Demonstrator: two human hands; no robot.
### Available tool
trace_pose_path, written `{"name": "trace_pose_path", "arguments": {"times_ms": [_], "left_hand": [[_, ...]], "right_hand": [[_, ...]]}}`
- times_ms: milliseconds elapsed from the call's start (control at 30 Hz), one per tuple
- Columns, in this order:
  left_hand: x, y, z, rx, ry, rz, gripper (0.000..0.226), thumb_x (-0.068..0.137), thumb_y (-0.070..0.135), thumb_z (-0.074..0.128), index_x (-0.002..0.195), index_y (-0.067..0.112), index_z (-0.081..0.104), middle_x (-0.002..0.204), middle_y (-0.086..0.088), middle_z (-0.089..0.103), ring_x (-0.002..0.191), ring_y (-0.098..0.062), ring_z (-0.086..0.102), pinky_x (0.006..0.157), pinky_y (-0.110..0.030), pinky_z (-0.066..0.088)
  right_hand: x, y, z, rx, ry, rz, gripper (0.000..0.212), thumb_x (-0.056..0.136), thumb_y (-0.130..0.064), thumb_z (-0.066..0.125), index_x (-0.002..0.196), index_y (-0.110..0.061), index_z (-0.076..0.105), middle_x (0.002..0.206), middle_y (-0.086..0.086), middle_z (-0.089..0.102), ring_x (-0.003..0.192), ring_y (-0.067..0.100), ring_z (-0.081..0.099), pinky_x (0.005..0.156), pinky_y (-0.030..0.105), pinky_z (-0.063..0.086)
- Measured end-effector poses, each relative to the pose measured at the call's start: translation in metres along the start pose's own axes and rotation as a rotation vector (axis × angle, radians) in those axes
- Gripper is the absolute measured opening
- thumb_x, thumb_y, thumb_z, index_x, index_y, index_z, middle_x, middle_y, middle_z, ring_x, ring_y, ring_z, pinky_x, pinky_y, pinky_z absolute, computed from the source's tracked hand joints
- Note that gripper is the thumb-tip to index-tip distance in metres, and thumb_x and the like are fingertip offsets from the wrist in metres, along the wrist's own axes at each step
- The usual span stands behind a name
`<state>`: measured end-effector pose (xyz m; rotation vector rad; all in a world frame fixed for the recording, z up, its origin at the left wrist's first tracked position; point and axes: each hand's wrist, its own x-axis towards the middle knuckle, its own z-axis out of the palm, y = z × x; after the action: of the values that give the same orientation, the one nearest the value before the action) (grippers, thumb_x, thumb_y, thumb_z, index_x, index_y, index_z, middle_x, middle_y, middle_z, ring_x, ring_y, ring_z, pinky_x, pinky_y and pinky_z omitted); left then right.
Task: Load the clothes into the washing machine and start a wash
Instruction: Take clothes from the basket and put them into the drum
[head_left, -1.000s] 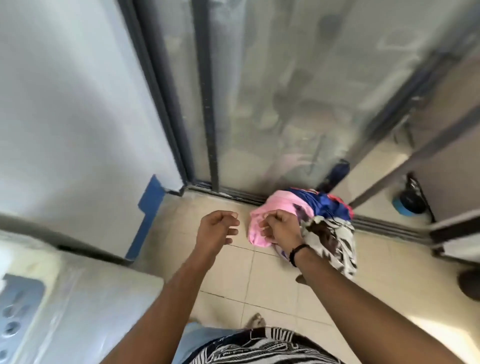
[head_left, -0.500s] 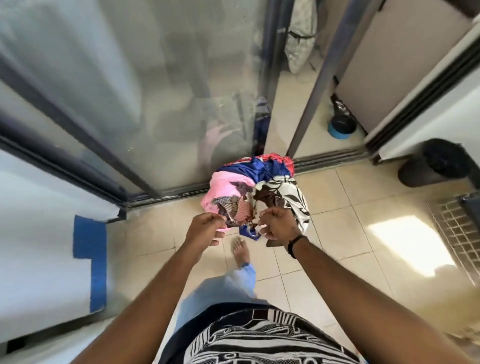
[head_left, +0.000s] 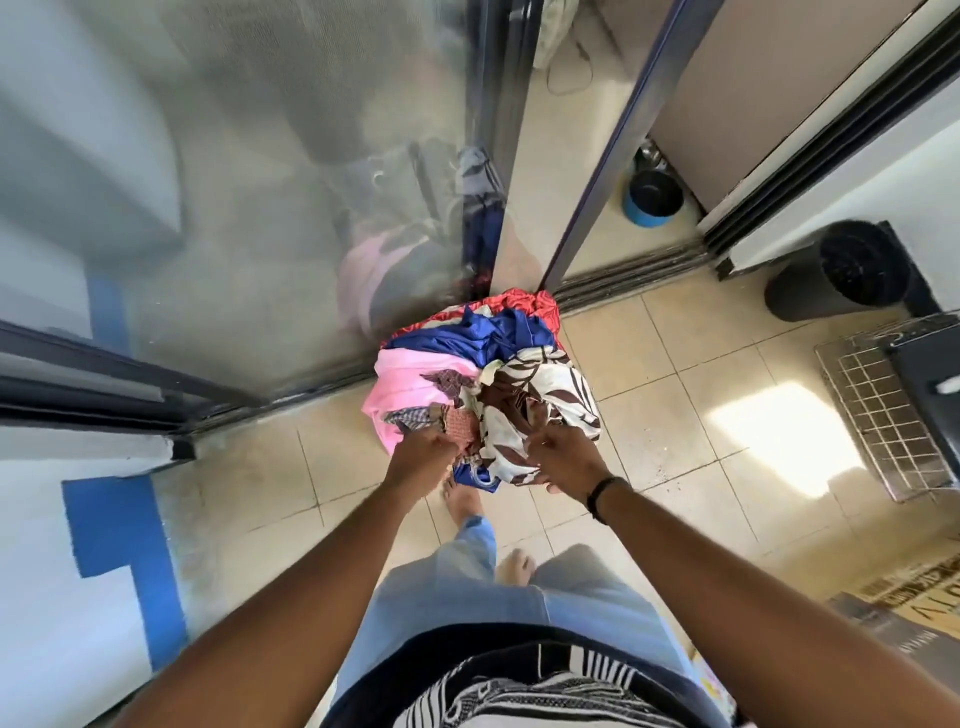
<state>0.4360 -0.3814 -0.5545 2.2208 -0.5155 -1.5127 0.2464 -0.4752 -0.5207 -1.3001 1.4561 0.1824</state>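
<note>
A bundle of clothes (head_left: 483, 379) hangs in front of me above the tiled floor: pink, blue, red and a white piece with brown leaf print. My left hand (head_left: 423, 454) grips its near left side at a small checked cloth. My right hand (head_left: 563, 457) holds the leaf-print cloth on the near right, a dark band on that wrist. The washing machine is out of view.
A glass sliding door (head_left: 291, 197) stands just beyond the bundle, with an open gap (head_left: 566, 156) to its right. A black bin (head_left: 841, 270) and a wire rack (head_left: 883, 410) stand at right. A blue-based pot (head_left: 652, 200) sits past the door track. My bare feet (head_left: 462, 499) are below.
My view has swung right, away from the washing machine at lower left. My left hand has closed onto the bundle, which both hands now hold farther out toward the door gap.
</note>
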Motion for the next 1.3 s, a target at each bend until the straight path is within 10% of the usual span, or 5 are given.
{"name": "trace_pose_path", "arguments": {"times_ms": [167, 433, 633, 767, 1300], "left_hand": [[0.047, 0.006, 0.002, 0.084, 0.022, 0.014, 0.039, 0.067, 0.034, 0.059, 0.086, 0.002, 0.072, 0.085, -0.020, 0.073, 0.084, -0.034, 0.071, 0.073, -0.044, 0.056], [0.123, -0.025, 0.030, 0.161, 0.058, -0.130, 0.021, 0.082, 0.024, 0.064, 0.085, 0.004, 0.071, 0.085, -0.013, 0.074, 0.081, -0.027, 0.072, 0.072, -0.042, 0.059], [0.167, -0.058, 0.066, 0.121, 0.183, -0.151, 0.026, 0.085, 0.017, 0.066, 0.109, 0.013, 0.072, 0.116, -0.002, 0.070, 0.102, -0.016, 0.063, 0.077, -0.020, 0.037], [0.198, -0.080, 0.084, 0.255, 0.219, -0.145, 0.032, 0.085, 0.027, 0.070, 0.115, 0.017, 0.069, 0.130, -0.006, 0.065, 0.116, -0.024, 0.063, 0.092, -0.035, 0.053], [0.193, -0.055, 0.115, 0.093, 0.234, -0.036, 0.011, 0.079, 0.012, 0.062, 0.086, 0.014, 0.070, 0.084, -0.002, 0.073, 0.081, -0.026, 0.068, 0.070, -0.043, 0.057]], "right_hand": [[0.051, 0.000, 0.018, 0.030, -0.024, 0.027, 0.012, 0.086, -0.013, 0.058, 0.087, -0.014, 0.070, 0.086, 0.013, 0.071, 0.063, 0.024, 0.071, 0.063, 0.043, 0.061], [0.135, 0.026, 0.071, -0.039, -0.153, 0.076, 0.016, 0.086, -0.021, 0.058, 0.094, -0.013, 0.070, 0.090, 0.011, 0.074, 0.081, 0.031, 0.073, 0.065, 0.038, 0.061], [0.202, 0.065, 0.110, -0.126, -0.215, 0.077, 0.019, 0.089, -0.028, 0.058, 0.103, -0.020, 0.067, 0.104, 0.010, 0.071, 0.090, 0.032, 0.069, 0.083, 0.047, 0.059], [0.245, 0.071, 0.122, -0.215, -0.224, 0.051, 0.029, 0.089, -0.032, 0.058, 0.115, -0.022, 0.066, 0.107, 0.007, 0.071, 0.092, 0.028, 0.067, 0.082, 0.041, 0.058], [0.242, 0.076, 0.104, -0.568, -0.284, -0.291, 0.030, 0.080, -0.028, 0.063, 0.106, -0.023, 0.050, 0.105, 0.006, 0.063, 0.096, 0.033, 0.063, 0.074, 0.038, 0.052]]}}
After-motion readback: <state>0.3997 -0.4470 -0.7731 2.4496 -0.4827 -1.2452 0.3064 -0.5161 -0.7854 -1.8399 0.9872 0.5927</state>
